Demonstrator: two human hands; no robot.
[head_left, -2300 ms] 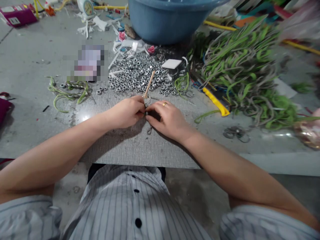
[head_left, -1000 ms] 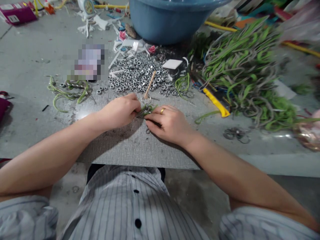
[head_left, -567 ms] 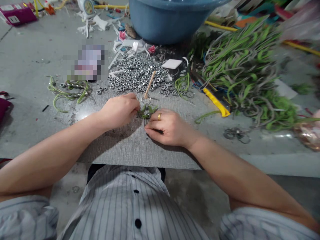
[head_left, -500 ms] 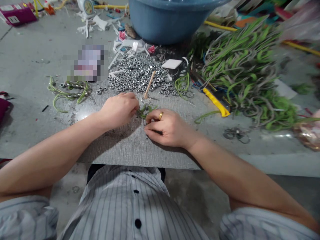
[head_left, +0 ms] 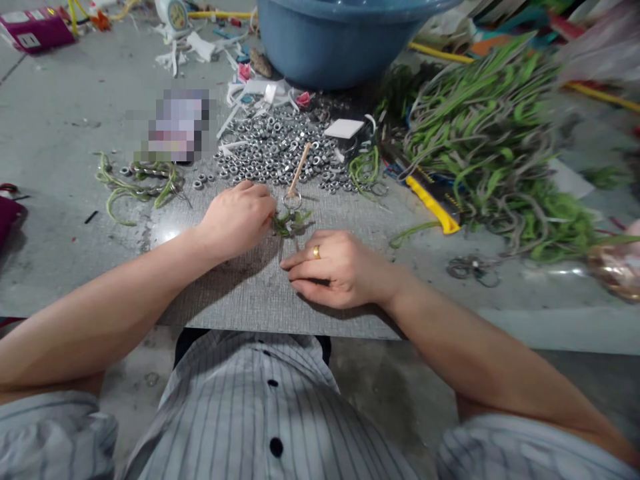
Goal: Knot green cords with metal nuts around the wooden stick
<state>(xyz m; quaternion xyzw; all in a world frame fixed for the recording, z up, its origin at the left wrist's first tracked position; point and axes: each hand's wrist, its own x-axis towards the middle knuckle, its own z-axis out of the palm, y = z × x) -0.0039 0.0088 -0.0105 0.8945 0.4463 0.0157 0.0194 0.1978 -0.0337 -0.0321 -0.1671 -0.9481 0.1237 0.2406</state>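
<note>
A small bunch of green-and-grey cord (head_left: 290,223) lies at the middle of the table in front of me. My left hand (head_left: 240,217) is closed, its fingertips pinching the bunch's left side. Just below and right of it is my right hand (head_left: 333,270), with a gold ring on one finger. Its fingers are closed, and a thin grey strand runs from the bunch down to them; the pinch itself is mostly hidden. Beyond the bunch, a metal ring (head_left: 292,200) rests at the foot of a thin wooden stick (head_left: 301,167).
Metal nuts (head_left: 270,143) are heaped beyond my hands, with a blue basin (head_left: 345,47) behind. At right are a yellow-handled cutter (head_left: 433,203) and a large pile of green-grey cords (head_left: 490,147). A phone (head_left: 177,127) and corded nuts (head_left: 143,180) lie left.
My right hand has moved down and slightly back toward me, away from the green cord bunch, uncovering more of it. My left hand has stayed nearly still.
</note>
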